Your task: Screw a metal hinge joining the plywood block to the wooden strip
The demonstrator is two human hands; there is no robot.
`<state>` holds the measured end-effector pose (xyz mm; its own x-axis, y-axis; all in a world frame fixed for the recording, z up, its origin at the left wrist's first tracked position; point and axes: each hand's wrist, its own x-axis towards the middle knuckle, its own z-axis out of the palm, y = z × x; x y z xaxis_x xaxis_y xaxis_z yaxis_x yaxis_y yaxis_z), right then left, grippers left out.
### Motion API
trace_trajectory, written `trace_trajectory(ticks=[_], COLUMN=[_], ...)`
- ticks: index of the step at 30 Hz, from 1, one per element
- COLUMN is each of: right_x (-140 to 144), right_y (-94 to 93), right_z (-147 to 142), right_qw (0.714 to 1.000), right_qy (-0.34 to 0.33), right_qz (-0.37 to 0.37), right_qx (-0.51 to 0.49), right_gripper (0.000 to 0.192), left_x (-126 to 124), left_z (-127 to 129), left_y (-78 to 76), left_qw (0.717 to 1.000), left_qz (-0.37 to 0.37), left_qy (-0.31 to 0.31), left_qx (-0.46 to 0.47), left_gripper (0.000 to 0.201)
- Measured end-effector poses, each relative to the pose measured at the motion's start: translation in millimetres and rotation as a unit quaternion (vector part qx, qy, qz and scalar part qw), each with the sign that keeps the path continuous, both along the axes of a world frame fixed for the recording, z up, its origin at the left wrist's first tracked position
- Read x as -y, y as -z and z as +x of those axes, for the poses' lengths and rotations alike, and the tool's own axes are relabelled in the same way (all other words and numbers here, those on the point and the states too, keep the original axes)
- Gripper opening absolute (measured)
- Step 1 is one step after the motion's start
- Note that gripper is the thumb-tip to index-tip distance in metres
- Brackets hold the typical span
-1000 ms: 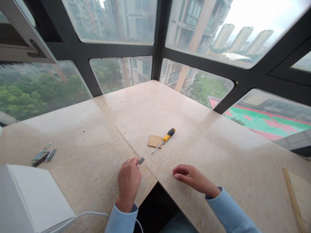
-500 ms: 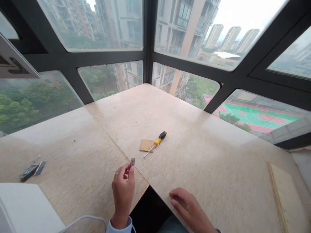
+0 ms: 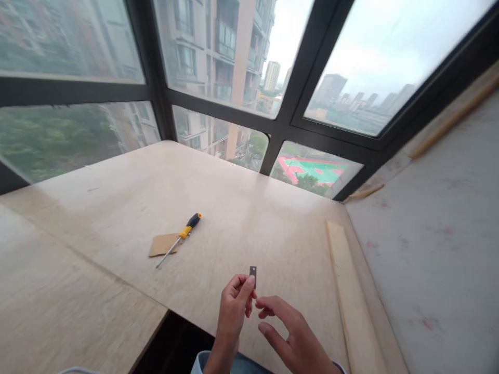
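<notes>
My left hand (image 3: pixel 234 306) pinches a small, narrow metal hinge (image 3: pixel 253 271) between thumb and fingers, its upper end with a hole sticking up. The lower part of it is hidden by the fingers. Close beside on the right, my right hand (image 3: pixel 290 327) has its thumb and forefinger apart, with nothing held. Further off to the left lies a screwdriver (image 3: pixel 187 227) with a black and yellow handle, its shaft across a small piece of brown cardboard (image 3: pixel 159 244). Tiny bits beside the handle are too small to make out.
A long wooden board (image 3: pixel 346 280) lies along the right side of the pale stone-like counter (image 3: pixel 117 208). Beyond it rises a wall (image 3: pixel 436 249), with dark-framed windows around the far edge. A dark gap (image 3: pixel 175 343) opens at the near edge, and a white cable (image 3: pixel 78 370) shows bottom left.
My view has turned to the right. My left hand has carried the hinge rightward, close to my right hand, whose fingers have spread. The screwdriver and cardboard lie as before.
</notes>
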<state>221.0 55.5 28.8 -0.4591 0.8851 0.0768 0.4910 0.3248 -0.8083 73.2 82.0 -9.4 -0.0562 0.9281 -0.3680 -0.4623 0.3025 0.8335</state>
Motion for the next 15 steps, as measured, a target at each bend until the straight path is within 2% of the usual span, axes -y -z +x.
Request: trace_trajectory(ticks=[3,7,10,13,15], right_x=[8,21,26,22,14], right_y=[-7.4,-4.4,-0.8,0.6,1.0], right_z=[28,70,101,130,147], right_qw=[0.998,0.987,0.978,0.975,0.974], right_qy=[0.059,0.161,0.207,0.218,0.213], right_qz=[0.020,0.022,0.020,0.048,0.064], right_qx=[-0.007,0.009,0.007,-0.017,-0.033], right_gripper=[0.023,0.016,0.029,0.048,0.052], left_x=[7,9,6,4,4], left_z=[40,74,95,119,136], left_y=[-0.9,4.3,7.0,4.1,0.8], left_qw=[0.995,0.982,0.968,0.953,0.945], left_qz=[-0.002,-0.025,-0.054,-0.072,-0.075], left_qy=[0.093,0.164,0.215,0.264,0.290], left_qx=[0.039,0.087,0.118,0.126,0.128], left_gripper=[0.045,0.045,0.046,0.046,0.044])
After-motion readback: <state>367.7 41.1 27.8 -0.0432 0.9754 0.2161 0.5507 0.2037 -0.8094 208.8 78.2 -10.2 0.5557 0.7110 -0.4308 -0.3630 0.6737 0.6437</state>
